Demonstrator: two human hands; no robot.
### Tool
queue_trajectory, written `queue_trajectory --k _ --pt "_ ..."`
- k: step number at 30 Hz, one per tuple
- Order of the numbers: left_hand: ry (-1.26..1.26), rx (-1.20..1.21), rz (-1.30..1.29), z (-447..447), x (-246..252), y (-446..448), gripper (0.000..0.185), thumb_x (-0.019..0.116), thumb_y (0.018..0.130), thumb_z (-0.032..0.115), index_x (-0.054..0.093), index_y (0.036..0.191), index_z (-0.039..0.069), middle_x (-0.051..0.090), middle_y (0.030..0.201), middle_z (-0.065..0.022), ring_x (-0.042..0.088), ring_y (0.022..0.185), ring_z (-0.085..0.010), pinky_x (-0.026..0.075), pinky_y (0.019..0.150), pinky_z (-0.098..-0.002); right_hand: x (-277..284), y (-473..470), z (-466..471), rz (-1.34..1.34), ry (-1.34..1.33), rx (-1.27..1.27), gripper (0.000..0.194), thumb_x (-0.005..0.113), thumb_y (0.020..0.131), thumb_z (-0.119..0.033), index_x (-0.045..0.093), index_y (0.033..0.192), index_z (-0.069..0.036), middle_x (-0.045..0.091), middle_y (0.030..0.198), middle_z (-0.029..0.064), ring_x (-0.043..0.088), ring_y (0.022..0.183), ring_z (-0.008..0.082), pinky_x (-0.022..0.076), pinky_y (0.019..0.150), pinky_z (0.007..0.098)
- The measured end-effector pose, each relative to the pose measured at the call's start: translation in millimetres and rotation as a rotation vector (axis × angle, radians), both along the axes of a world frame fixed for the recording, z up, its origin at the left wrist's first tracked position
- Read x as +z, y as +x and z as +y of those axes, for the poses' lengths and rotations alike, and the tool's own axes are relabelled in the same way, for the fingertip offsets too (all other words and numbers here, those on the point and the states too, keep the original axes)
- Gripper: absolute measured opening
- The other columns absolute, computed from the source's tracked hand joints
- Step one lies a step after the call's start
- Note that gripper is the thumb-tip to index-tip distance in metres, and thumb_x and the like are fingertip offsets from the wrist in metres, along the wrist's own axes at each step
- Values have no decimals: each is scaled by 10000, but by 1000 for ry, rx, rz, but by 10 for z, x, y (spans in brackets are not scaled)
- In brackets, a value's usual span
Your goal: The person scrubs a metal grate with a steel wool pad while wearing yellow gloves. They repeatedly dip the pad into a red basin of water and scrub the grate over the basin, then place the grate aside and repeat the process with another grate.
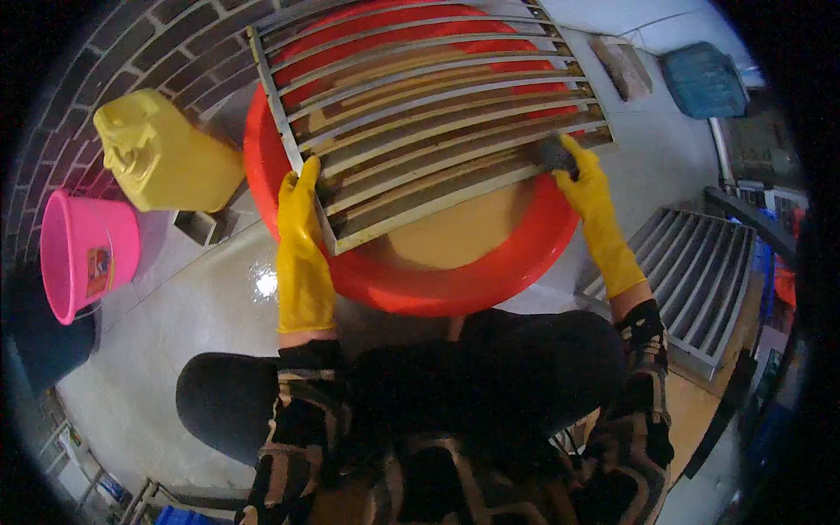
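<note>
A slatted metal grille point(433, 141) lies tilted across a large red plastic basin point(420, 292), which holds murky brown water point(453, 230). My left hand point(303, 243), in a yellow rubber glove, grips the grille's left frame edge near its near corner. In my right hand point(586, 178), gloved the same way, is a dark scouring pad point(558, 156). The pad rests against the slats near the grille's right end. Brown grime shows along several slats.
To the left are a yellow plastic jerrycan point(174, 157), a small metal box point(197, 226) and a pink bucket point(95, 252) on wet tile floor. Another slatted grille point(689, 282) lies at right. Farther off are a brick point(620, 65) and a blue-green dustpan point(703, 80). A brick wall point(131, 49) bounds the left.
</note>
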State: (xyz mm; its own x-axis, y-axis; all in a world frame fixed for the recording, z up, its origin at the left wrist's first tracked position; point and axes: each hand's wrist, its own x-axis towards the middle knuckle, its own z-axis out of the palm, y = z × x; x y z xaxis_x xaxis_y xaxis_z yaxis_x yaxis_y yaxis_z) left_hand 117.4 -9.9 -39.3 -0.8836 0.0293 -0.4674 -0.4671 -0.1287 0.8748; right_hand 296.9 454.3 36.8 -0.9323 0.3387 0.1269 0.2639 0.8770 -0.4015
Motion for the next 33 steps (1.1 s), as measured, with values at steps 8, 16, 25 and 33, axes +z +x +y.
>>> queue_trajectory --k 8,16,25,33 --pt "188 55 -102 181 111 26 378 748 897 448 630 1074 135 629 790 -18 610 698 -173 514 614 -345 -71 -103 -78 28 -11 -183 537 741 875 -152 591 1387 -90 660 1233 118 665 1064 234 574 841 376" --pt "128 40 -94 148 137 -13 354 731 933 407 664 1140 129 693 865 -20 626 740 -156 518 692 -304 -100 -102 -750 14 13 109 467 713 899 -236 617 1334 -97 660 1221 184 649 1084 383 535 919 431" --pt "-28 51 -217 193 248 42 559 702 871 610 595 1258 221 674 881 -2 620 803 -174 473 647 -347 -361 1 -556 -88 -69 -150 400 677 931 -260 642 1301 -112 687 1108 199 657 1021 367 531 873 467" --pt "33 -57 -136 112 146 -32 487 714 875 576 618 1204 230 672 920 -21 624 744 -194 496 594 -370 69 -93 1227 -45 181 -601 462 679 916 -331 636 1320 -110 688 1227 181 664 1124 328 527 941 432"
